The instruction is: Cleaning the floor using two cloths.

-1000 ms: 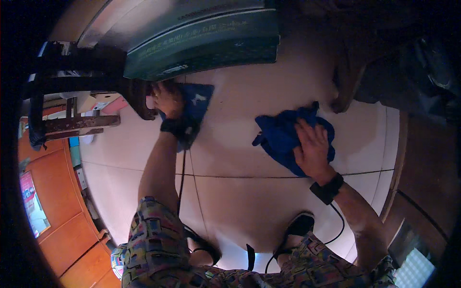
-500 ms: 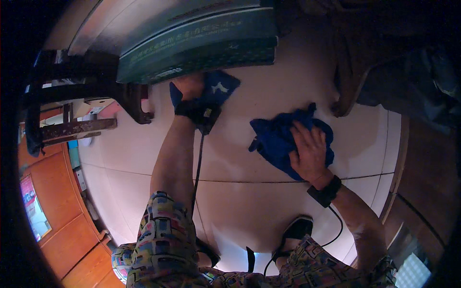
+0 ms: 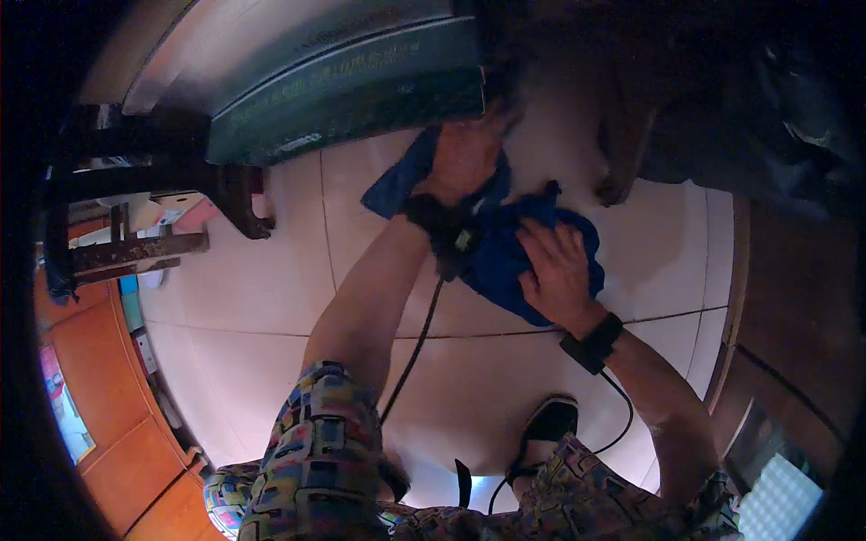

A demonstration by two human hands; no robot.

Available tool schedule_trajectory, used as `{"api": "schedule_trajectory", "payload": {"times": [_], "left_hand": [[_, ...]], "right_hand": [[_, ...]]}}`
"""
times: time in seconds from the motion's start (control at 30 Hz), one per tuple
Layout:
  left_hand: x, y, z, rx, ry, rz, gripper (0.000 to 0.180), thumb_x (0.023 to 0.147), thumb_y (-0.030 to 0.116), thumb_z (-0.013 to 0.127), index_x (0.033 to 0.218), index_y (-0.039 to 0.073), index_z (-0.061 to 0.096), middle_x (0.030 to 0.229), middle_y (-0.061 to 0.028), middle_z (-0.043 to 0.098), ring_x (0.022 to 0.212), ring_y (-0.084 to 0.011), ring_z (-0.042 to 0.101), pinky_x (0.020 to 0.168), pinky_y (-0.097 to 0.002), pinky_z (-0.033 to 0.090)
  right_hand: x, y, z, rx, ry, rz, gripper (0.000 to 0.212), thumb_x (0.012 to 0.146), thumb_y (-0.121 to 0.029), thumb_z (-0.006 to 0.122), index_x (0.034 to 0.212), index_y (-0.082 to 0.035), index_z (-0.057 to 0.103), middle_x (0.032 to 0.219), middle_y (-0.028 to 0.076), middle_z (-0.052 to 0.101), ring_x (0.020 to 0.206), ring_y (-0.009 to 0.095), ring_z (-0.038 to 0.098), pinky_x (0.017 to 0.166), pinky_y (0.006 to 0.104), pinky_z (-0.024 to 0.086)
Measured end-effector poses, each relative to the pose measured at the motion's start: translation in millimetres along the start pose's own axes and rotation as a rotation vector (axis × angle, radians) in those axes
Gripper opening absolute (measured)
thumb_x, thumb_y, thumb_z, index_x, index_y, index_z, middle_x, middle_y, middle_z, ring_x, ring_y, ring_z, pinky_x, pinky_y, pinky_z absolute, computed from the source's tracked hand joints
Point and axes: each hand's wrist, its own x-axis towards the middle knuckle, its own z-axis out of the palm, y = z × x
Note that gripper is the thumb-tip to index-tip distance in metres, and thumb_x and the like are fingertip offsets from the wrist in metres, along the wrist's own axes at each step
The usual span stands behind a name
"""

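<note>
Left grip [image 3: 460, 162]: laid over the left blue cloth [image 3: 397, 182], near the green carton's [image 3: 352, 99] right corner in view; too blurred at the fingers, cannot tell spread from pressed together.
Left cloth's place: beneath the palm, showing on both sides.
Right grip [image 3: 561, 270]: palm down, slightly spread at the fingers.
Right blue cloth [image 3: 501, 284]: crumpled under that palm, mostly leftward; well in from the tiled floor's [image 3: 244, 270] right edge.

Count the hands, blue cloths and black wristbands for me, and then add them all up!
Hands: 2
Blue cloths: 2
Black wristbands: 2
Total: 6
</note>
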Motion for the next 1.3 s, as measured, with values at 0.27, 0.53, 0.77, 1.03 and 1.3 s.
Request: {"api": "schedule_trajectory", "payload": {"times": [0.27, 0.53, 0.77, 1.03, 1.3], "left_hand": [[-88, 23, -67, -0.454, -0.16, 0.014, 0.043, 0.076, -0.008, 0.054, 0.113, 0.011, 0.062, 0.119, -0.0099, 0.06, 0.118, -0.0327, 0.051, 0.099, -0.0423, 0.04], [-143, -103, -144, -0.188, 0.414, -0.573, 0.031, 0.087, -0.001, 0.052, 0.117, 0.003, 0.06, 0.115, -0.0159, 0.061, 0.114, -0.0318, 0.054, 0.1, -0.036, 0.039], [-171, -142, -106, 0.324, 0.069, -0.581, 0.04, 0.09, 0.024, 0.057, 0.125, 0.005, 0.055, 0.125, -0.02, 0.055, 0.114, -0.0383, 0.05, 0.102, -0.0468, 0.035], [-208, -188, -137, 0.206, 0.061, -0.543, 0.038, 0.091, 0.023, 0.054, 0.124, 0.004, 0.056, 0.124, -0.0215, 0.054, 0.115, -0.0402, 0.048, 0.101, -0.0475, 0.035], [-188, -187, -153, 0.12, -0.087, -0.395, 0.032, 0.084, 0.013, 0.056, 0.115, 0.005, 0.058, 0.108, -0.0243, 0.06, 0.092, -0.0433, 0.059, 0.075, -0.0477, 0.048]], "right_hand": [[-5, 5, -6, 0.146, -0.002, -0.041, 0.051, 0.063, -0.001, 0.058, 0.115, -0.003, 0.057, 0.123, 0.015, 0.055, 0.105, 0.037, 0.049, 0.094, 0.0463, 0.038], [103, 8, -37, 0.016, 0.513, 0.076, 0.049, 0.066, -0.002, 0.056, 0.116, -0.002, 0.055, 0.115, 0.019, 0.056, 0.102, 0.041, 0.051, 0.09, 0.0471, 0.039], [189, 90, -18, -0.182, 0.28, 0.463, 0.037, 0.074, -0.015, 0.059, 0.109, -0.003, 0.06, 0.108, 0.019, 0.06, 0.095, 0.039, 0.058, 0.082, 0.0467, 0.047], [94, -9, 3, 0.026, -0.322, 0.153, 0.034, 0.074, -0.013, 0.06, 0.107, -0.002, 0.061, 0.114, 0.02, 0.06, 0.104, 0.036, 0.058, 0.09, 0.046, 0.047], [89, 30, -58, 0.299, 0.263, 0.184, 0.05, 0.075, -0.007, 0.056, 0.125, -0.007, 0.055, 0.119, 0.019, 0.059, 0.112, 0.036, 0.056, 0.096, 0.0391, 0.045]]}}
